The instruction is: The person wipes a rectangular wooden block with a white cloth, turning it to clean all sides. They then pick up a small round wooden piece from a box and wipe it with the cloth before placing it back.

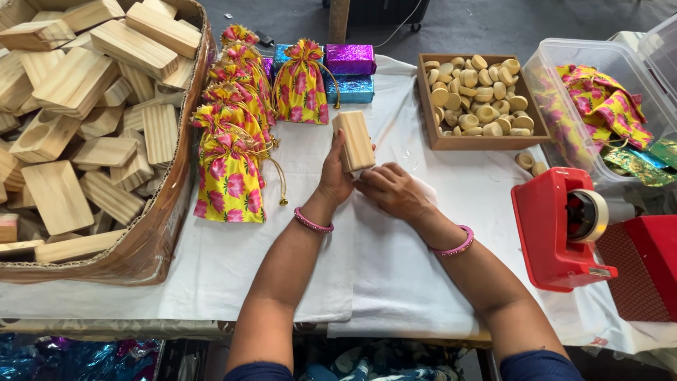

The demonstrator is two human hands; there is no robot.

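Your left hand [336,176] has its fingers closed around a pale wooden block [354,141], holding it upright just above the white cloth [233,261] that covers the tabletop. Your right hand [392,190] lies beside it, palm down, touching the base of the block; its fingers are curled loosely and grip nothing that you can see, though a bit of white paper or cloth shows under them. A pink bangle [312,224] sits on your left wrist, and another is on the right.

To your left, a big cardboard box [151,233] is heaped with more wooden blocks [77,106]. Just beside its wall stands a row of yellow drawstring bags with pink flowers [231,176], close to your left hand. One more flowered bag [301,85] stands straight ahead of the block, with shiny purple and blue gift boxes [350,70] behind it.

Ahead to your right, a shallow wooden tray [441,141] holds many small round wooden pieces [478,95]; two of them lie loose on the cloth by its corner. Further right, a clear plastic tub [564,63] holds more flowered and shiny fabric. Near your right forearm sits a red tape dispenser [553,226], and a dark red box [645,268] lies at the far right edge.
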